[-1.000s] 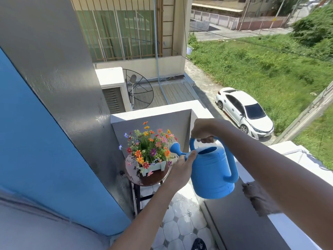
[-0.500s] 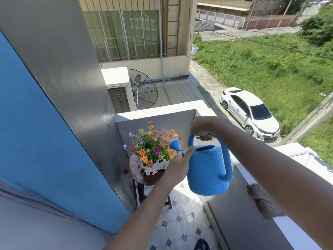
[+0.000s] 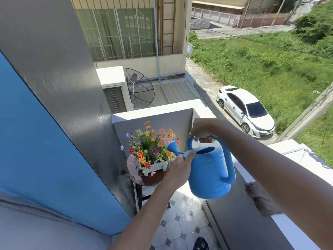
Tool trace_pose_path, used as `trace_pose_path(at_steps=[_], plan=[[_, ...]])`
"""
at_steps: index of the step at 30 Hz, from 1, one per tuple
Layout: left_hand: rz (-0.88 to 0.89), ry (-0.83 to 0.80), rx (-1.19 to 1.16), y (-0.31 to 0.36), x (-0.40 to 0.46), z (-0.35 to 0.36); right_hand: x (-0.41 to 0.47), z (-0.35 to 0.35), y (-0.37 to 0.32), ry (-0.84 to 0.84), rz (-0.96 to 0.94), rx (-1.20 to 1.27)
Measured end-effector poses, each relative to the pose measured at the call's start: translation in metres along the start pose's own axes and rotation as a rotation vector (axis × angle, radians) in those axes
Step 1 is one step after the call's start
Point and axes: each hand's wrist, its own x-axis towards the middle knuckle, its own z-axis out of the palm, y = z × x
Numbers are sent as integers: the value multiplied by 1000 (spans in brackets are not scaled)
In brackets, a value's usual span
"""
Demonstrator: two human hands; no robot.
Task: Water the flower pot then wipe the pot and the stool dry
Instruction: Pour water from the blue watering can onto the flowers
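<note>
A pale blue flower pot (image 3: 156,166) full of small orange, red and pink flowers (image 3: 151,145) stands on a round brown stool (image 3: 133,168) in the balcony corner. I hold a blue watering can (image 3: 210,172) just right of it, its rose spout (image 3: 172,147) level with the blooms. My right hand (image 3: 202,130) grips the top handle. My left hand (image 3: 179,168) is curled around the spout's base. No stream of water is visible.
A brown cloth (image 3: 259,199) lies on the white parapet ledge (image 3: 292,230) to the right. The blue and grey wall (image 3: 54,123) closes the left side. Wet tiles (image 3: 182,224) cover the floor below. A white car (image 3: 246,110) is parked far below.
The watering can has tipped back from a steeper pour to nearly level, and its spout sits a little higher by the flowers. Both hands keep their hold.
</note>
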Motion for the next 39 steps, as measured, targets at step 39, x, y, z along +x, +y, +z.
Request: trace_pose_path(at_steps=[39], plan=[[126, -80, -11, 6, 153, 97, 81, 56, 169, 341, 148, 944]])
